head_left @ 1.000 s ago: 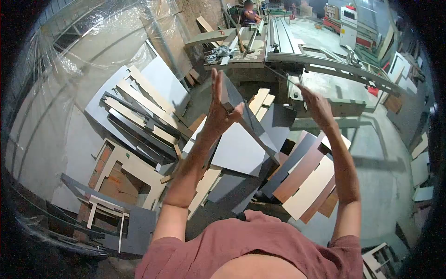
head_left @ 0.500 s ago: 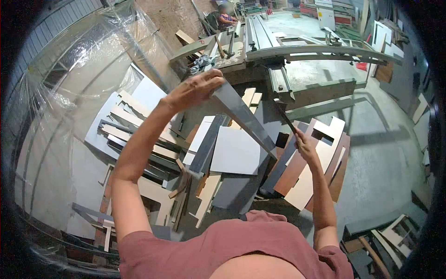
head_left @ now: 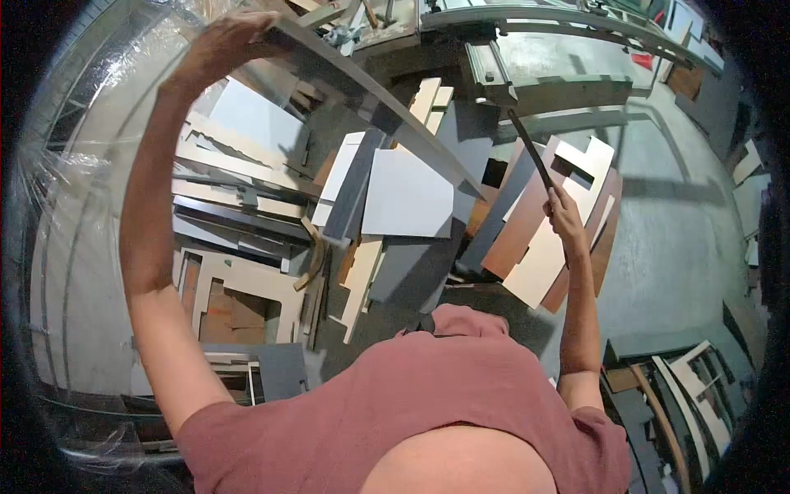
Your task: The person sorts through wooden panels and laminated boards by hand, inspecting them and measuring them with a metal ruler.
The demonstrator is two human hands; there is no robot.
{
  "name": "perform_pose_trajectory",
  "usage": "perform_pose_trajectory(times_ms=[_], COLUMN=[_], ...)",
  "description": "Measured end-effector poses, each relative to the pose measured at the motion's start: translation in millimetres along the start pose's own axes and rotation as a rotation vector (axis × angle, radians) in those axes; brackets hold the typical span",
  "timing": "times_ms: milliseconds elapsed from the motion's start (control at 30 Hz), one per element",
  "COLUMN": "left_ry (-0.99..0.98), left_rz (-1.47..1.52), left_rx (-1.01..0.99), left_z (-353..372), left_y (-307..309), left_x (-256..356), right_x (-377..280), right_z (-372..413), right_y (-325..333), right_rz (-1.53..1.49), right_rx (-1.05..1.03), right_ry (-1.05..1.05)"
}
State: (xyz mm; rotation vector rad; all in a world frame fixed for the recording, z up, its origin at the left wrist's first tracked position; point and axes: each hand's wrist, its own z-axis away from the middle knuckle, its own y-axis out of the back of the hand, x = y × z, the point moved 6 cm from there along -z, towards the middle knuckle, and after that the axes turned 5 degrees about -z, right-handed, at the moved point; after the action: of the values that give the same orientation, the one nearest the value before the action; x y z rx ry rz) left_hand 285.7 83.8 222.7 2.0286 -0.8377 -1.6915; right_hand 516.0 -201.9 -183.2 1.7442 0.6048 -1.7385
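Note:
My left hand [head_left: 234, 43], raised at the upper left, is closed round the top end of a long grey board [head_left: 387, 117]. The board slants down to the right, its lower end over the pile of offcuts. On the right, my right hand [head_left: 564, 217] grips a thin dark strip [head_left: 529, 146] that points up and away from me. Below the board lie a white panel [head_left: 409, 193] and a dark grey panel [head_left: 415, 267]. Beneath the strip, a cream notched panel [head_left: 547, 259] rests beside a brown board [head_left: 518, 235].
Several cut boards [head_left: 239, 165] lean at the left by clear plastic sheeting [head_left: 99, 132]. A cream frame-like panel [head_left: 239, 267] stands lower down. Ahead is a machine with a metal rail [head_left: 559, 25]. More offcuts [head_left: 699, 395] lie at the lower right.
My left hand has moved up and left, swinging the grey board's upper end with it. My right hand has shifted slightly right with the dark strip, now more upright. The view has tilted down.

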Motion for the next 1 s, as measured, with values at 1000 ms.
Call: perform_pose_trajectory(times_ms=[1000], left_ry=[0.581], left_rz=[0.217], left_rx=[-0.599], left_z=[133], left_y=[-48], left_x=[-49], right_x=[-103], right_z=[-1], right_y=[-323], right_rz=[-0.738], right_rx=[-0.533], right_ry=[0.131])
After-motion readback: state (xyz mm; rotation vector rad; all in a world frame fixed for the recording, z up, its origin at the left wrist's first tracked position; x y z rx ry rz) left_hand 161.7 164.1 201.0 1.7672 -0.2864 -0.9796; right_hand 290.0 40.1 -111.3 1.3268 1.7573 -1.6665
